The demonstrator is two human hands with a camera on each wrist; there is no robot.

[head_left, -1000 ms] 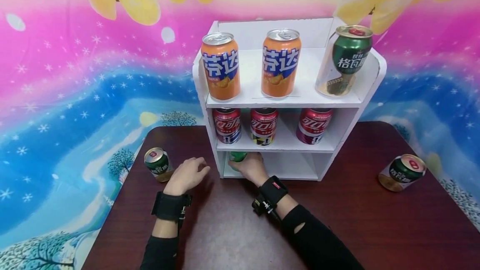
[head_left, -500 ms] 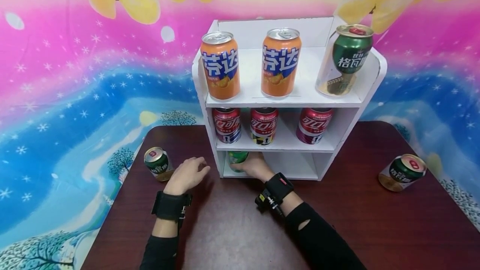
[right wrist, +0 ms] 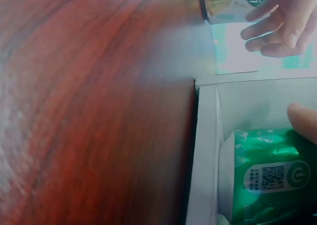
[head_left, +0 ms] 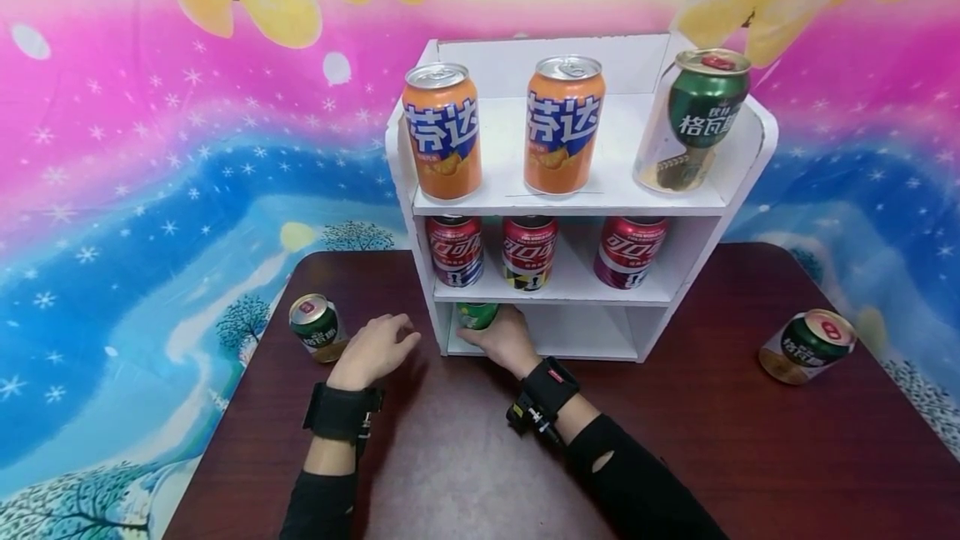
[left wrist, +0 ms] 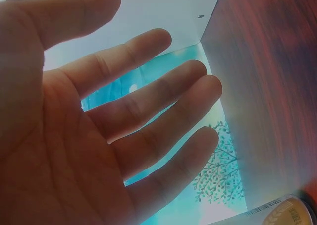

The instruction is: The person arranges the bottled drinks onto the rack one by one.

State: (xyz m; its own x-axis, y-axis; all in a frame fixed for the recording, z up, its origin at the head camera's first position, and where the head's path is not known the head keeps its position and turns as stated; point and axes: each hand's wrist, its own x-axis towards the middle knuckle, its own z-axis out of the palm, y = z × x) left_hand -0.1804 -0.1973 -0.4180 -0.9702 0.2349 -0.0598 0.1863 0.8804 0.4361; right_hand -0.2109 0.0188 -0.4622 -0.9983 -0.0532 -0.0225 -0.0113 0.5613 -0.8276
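Note:
My right hand (head_left: 510, 342) reaches into the bottom shelf of the white rack (head_left: 570, 212), at its left end. It grips a green soda can (head_left: 477, 316) there, with the thumb across the front. In the right wrist view, the can's printed side with a QR code shows below the tip of the thumb (right wrist: 303, 121); the other fingers are out of sight. My left hand (head_left: 375, 350) hovers over the table left of the rack, holding nothing. Its fingers are spread and relaxed in the left wrist view. A green-and-gold can (head_left: 317, 328) stands just left of it.
Two orange cans, one (head_left: 441, 133) at the left, and a larger green-topped can (head_left: 693, 122) stand on the top shelf. Three red cola cans, one (head_left: 528, 252) in the middle, occupy the middle shelf. Another green-and-gold can (head_left: 805, 346) stands at the table's right.
My right hand shifts slightly to the right, then back left, staying at the green can. A little more of the can's top shows. The left hand keeps its place.

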